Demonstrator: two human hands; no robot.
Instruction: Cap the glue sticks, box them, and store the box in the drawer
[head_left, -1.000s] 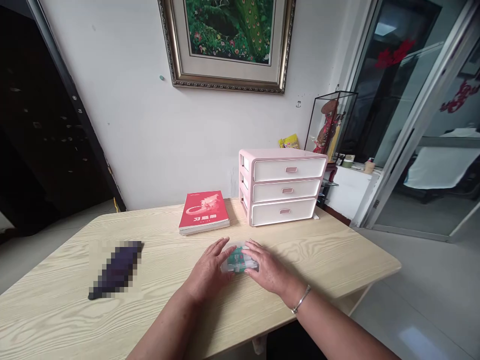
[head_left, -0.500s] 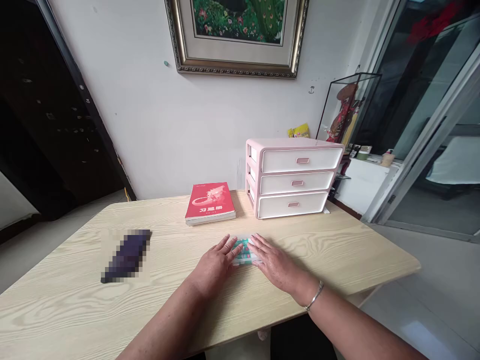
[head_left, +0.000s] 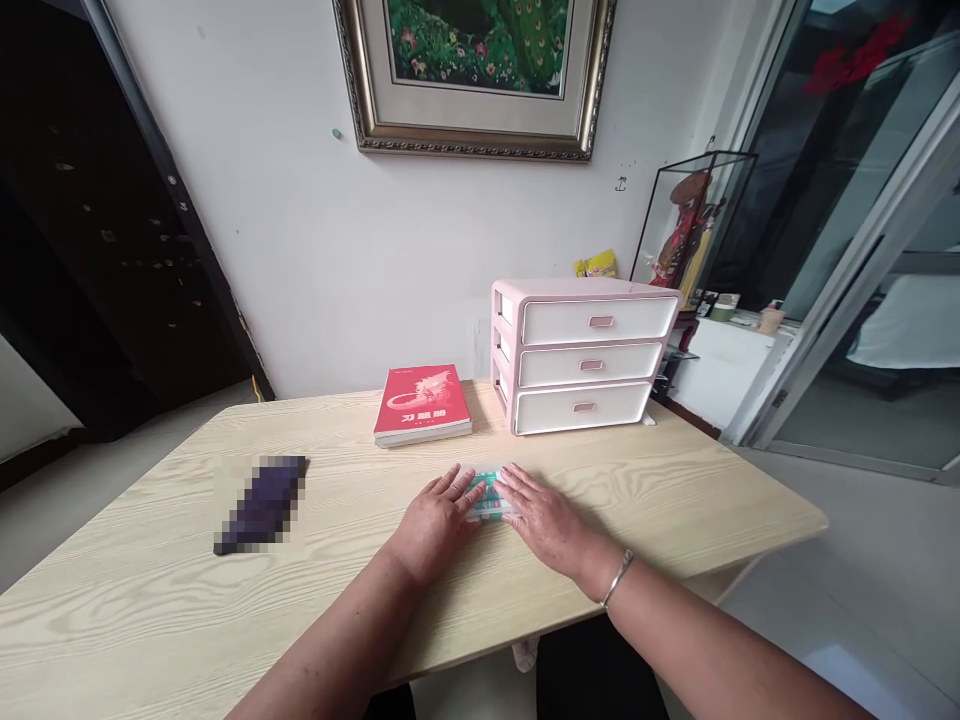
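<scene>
The left hand point(head_left: 435, 522) and the right hand point(head_left: 551, 527) rest palm down on the counter point(head_left: 142, 590) at lower centre of the frame, fingers spread and directed inward. The hands are not pressed together: a small clear plastic pack point(head_left: 489, 497) lies between them on the wood-grain surface, its green contents too small to identify. The fingertips of each hand reach one end of the pack; whether it is gripped or only bracketed cannot be determined. This two-sided placement appears suited to steadying the pack, as it leaves most of the top uncovered. A silver bangle point(head_left: 617, 578) encircles the right wrist. Behind the hands, a red book point(head_left: 421, 403) lies flat near the rear edge of the counter. To its right, a pink-and-white three-drawer organizer point(head_left: 585, 355) stands with its drawers shut and their handles facing the person, which favours access from this side. A pixelated dark object point(head_left: 262, 505), not identifiable, lies at left on the counter, well apart from the hands.
</scene>
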